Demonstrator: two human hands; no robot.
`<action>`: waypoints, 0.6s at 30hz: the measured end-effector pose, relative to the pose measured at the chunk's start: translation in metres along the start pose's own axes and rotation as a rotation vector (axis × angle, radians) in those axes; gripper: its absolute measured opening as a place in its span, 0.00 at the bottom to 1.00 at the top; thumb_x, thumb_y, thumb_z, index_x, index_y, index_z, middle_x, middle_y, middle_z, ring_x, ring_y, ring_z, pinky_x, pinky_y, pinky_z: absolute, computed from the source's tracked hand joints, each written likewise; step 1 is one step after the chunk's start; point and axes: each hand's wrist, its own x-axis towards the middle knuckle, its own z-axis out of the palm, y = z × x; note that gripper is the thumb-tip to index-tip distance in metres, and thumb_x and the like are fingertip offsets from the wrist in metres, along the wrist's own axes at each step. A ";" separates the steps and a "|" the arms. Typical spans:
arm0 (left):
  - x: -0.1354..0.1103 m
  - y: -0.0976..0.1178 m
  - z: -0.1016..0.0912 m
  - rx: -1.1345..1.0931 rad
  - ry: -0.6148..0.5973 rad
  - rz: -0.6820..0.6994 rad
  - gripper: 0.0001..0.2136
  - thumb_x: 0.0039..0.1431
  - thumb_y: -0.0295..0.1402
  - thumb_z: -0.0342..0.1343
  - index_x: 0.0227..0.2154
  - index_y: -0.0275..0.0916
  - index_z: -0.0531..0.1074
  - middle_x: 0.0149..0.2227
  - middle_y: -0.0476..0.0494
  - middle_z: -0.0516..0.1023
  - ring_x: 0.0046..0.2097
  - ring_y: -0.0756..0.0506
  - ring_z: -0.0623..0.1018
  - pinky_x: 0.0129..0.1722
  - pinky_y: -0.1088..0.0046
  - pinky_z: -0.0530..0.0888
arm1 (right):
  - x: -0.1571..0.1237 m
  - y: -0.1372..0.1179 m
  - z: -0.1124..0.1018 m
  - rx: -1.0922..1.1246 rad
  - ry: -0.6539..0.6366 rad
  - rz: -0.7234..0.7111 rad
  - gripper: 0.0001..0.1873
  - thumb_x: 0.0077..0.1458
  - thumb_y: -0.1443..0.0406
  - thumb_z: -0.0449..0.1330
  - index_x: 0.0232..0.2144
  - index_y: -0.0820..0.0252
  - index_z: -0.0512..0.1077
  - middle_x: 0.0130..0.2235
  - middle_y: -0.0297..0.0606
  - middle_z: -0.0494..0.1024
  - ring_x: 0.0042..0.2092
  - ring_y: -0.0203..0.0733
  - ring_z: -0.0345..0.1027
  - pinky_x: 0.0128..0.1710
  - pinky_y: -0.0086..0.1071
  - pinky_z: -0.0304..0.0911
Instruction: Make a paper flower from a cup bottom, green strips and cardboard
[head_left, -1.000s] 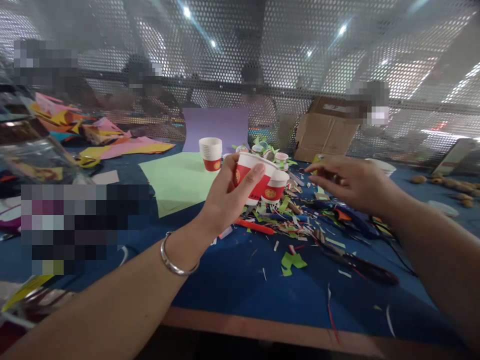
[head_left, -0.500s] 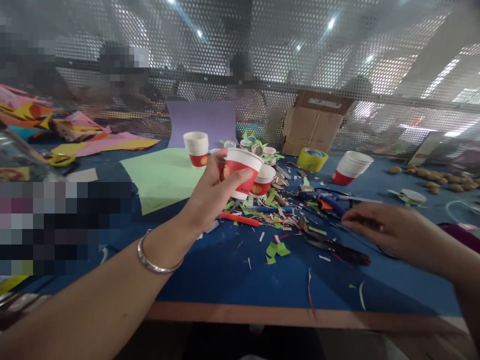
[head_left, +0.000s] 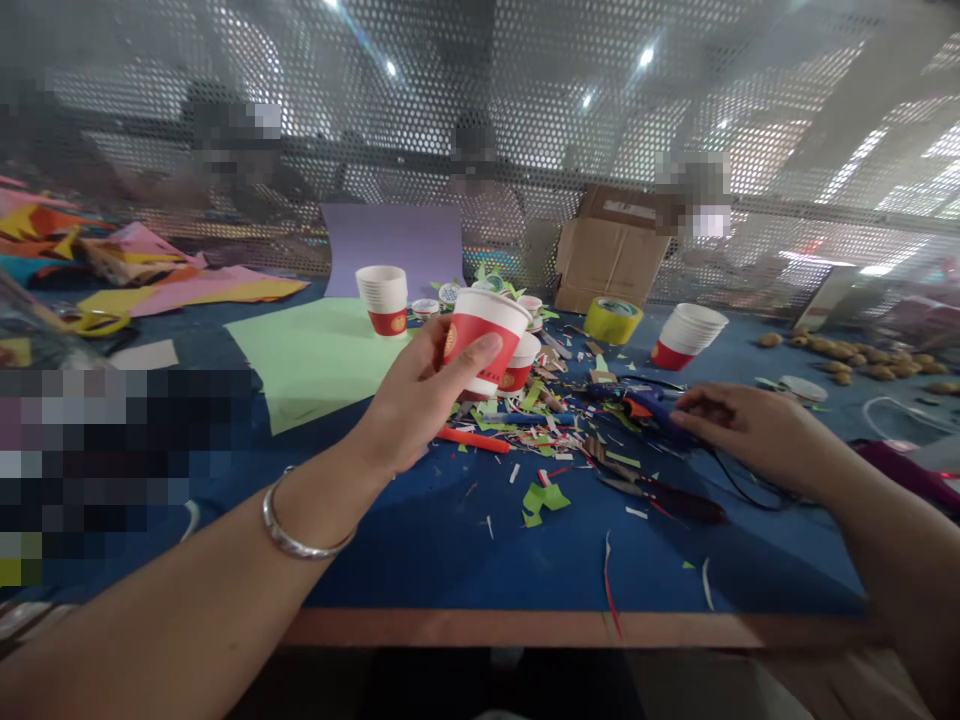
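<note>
Since a second ago, the right grip [head_left: 750,435] has dropped from above the far right side of the scrap pile [head_left: 555,405] to the blue glue gun [head_left: 664,418] at the pile's right edge. Its fingers are curled, with the tips at the gun's handle; whether they have closed around it, I cannot tell. Meanwhile the left grip [head_left: 416,400] has kept its hold on a red-and-white paper cup [head_left: 491,320], tilted above the left part of the pile, thumb pressed across its front. Partly hidden by it, a second cup [head_left: 516,378] sits at the pile's left side.

Left of the pile, a green sheet [head_left: 315,365] bears a stack of cups [head_left: 382,300]. Behind the pile to the right are a roll of yellow tape [head_left: 613,322] and, farther right, a leaning cup stack [head_left: 688,335]; a cardboard box [head_left: 611,260] stands beyond the pile. Along its front left edge lies an orange-red stick [head_left: 474,440], and at its front right a dark-handled tool [head_left: 682,500] rests on the blue counter [head_left: 450,560].
</note>
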 end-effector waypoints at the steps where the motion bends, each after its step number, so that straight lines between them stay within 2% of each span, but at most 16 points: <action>1: 0.001 0.001 -0.001 -0.011 0.038 0.022 0.20 0.58 0.44 0.64 0.48 0.40 0.71 0.42 0.43 0.77 0.39 0.47 0.77 0.33 0.74 0.76 | 0.003 0.004 -0.001 -0.002 0.014 0.027 0.21 0.55 0.46 0.57 0.36 0.54 0.77 0.30 0.37 0.81 0.30 0.45 0.74 0.33 0.37 0.65; 5: 0.006 0.007 -0.006 -0.033 0.246 0.145 0.15 0.58 0.44 0.63 0.43 0.42 0.71 0.40 0.44 0.75 0.37 0.47 0.74 0.28 0.75 0.75 | 0.002 0.025 -0.009 -0.041 0.088 0.156 0.27 0.51 0.42 0.53 0.35 0.55 0.78 0.27 0.38 0.80 0.27 0.47 0.72 0.30 0.38 0.62; 7: 0.008 0.009 -0.008 -0.037 0.286 0.179 0.15 0.57 0.45 0.63 0.42 0.43 0.72 0.40 0.44 0.75 0.37 0.47 0.75 0.28 0.75 0.75 | -0.002 0.035 -0.014 -0.065 0.116 0.197 0.27 0.49 0.42 0.53 0.34 0.55 0.78 0.28 0.39 0.80 0.27 0.48 0.72 0.30 0.39 0.62; 12: 0.007 0.008 -0.008 -0.015 0.225 0.157 0.16 0.58 0.46 0.63 0.42 0.42 0.73 0.37 0.44 0.74 0.34 0.47 0.75 0.24 0.76 0.72 | -0.010 0.053 -0.020 -0.100 0.079 0.240 0.27 0.47 0.42 0.52 0.34 0.53 0.78 0.29 0.39 0.81 0.29 0.48 0.72 0.32 0.39 0.62; 18: 0.005 0.003 -0.008 0.041 0.140 0.138 0.20 0.57 0.49 0.63 0.45 0.41 0.73 0.36 0.45 0.75 0.33 0.49 0.73 0.24 0.78 0.72 | -0.007 0.084 -0.011 -0.151 -0.024 0.291 0.19 0.50 0.48 0.55 0.31 0.53 0.76 0.29 0.40 0.80 0.32 0.50 0.74 0.33 0.39 0.61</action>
